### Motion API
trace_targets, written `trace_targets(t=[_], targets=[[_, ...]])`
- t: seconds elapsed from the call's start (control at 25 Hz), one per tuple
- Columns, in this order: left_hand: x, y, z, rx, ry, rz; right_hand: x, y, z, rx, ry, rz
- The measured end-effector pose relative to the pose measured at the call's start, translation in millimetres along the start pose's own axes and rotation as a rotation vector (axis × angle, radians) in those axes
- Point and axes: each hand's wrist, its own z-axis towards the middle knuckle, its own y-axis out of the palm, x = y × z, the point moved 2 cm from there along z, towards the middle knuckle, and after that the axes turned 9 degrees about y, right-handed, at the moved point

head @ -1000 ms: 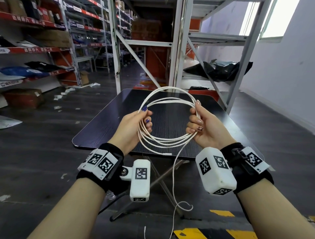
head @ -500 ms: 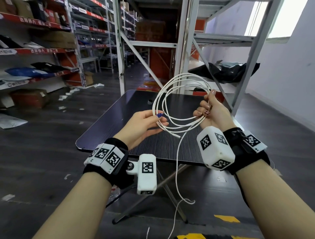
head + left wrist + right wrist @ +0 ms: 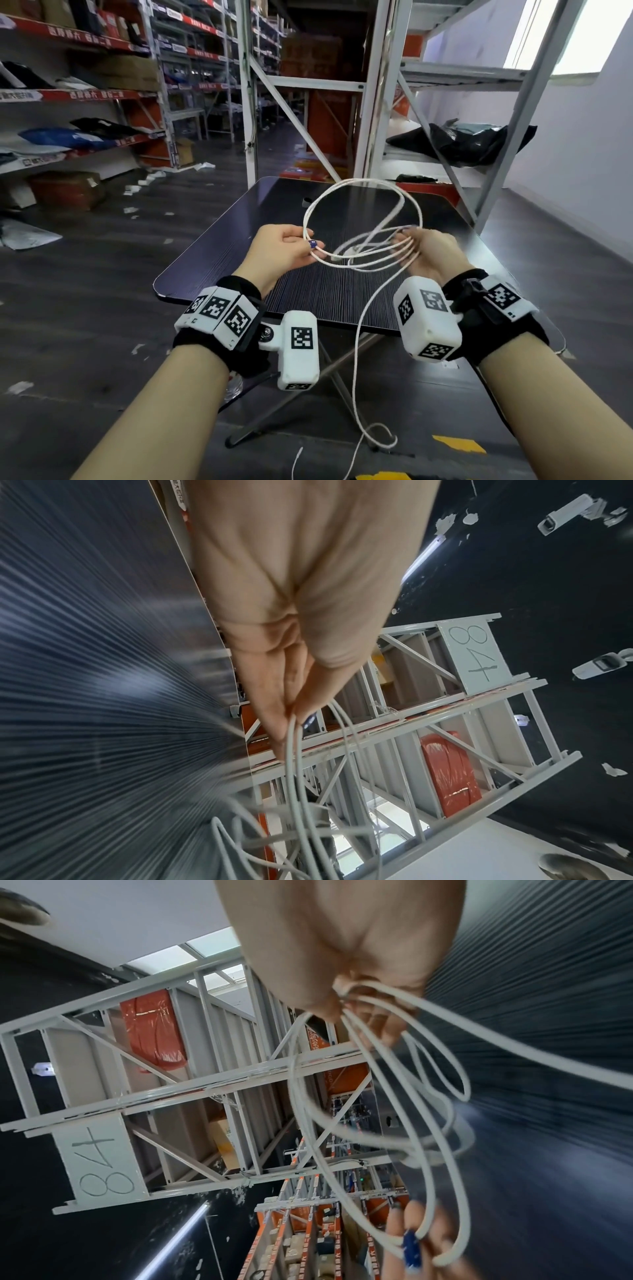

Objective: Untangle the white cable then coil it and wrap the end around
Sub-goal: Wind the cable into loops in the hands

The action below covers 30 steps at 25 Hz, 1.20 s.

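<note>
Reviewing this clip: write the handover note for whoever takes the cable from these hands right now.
Left hand: pinches the loops of the white cable on their left side.
Right hand: holds the loops on their right side, fingers curled round them.
The coil hangs above the black table; a long tail drops to the floor.
Done: several loose loops gathered.
Left: coil in the tail, then wrap the end around.

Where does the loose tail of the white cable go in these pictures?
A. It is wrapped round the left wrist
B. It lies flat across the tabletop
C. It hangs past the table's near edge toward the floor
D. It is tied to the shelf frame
C: from the coils held between the left hand and right hand, the white cable drops past the table edge to the floor.
</note>
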Motion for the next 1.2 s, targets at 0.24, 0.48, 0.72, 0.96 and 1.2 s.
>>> trace_targets(t=[0.24,0.48,0.72,0.96,1.2], targets=[[0.4,-10.4,-3.1,0.049,0.058,0.044,0.5,-5.9,-18.8,0.058,0.061,-0.345],[14.0,-13.6,-5.4,0.056,0.208,0.106,-16.3,9.2,-48.3,-0.105,-0.24,-0.419],[12.0,-32.2,-9.0,-0.02,0.206,0.291,-11.8,10.4,-82.6,-0.61,-0.001,-0.918],[19.1,-52.5,-30.2,-0.051,0.202,0.373,12.2,-18.4,-49.7,-0.022,-0.019,-0.97],[42.8,-61.3,-53.5,-0.624,-0.045,0.826,17.1,-22.3,-64.1,-0.013,-0.024,-0.796]])
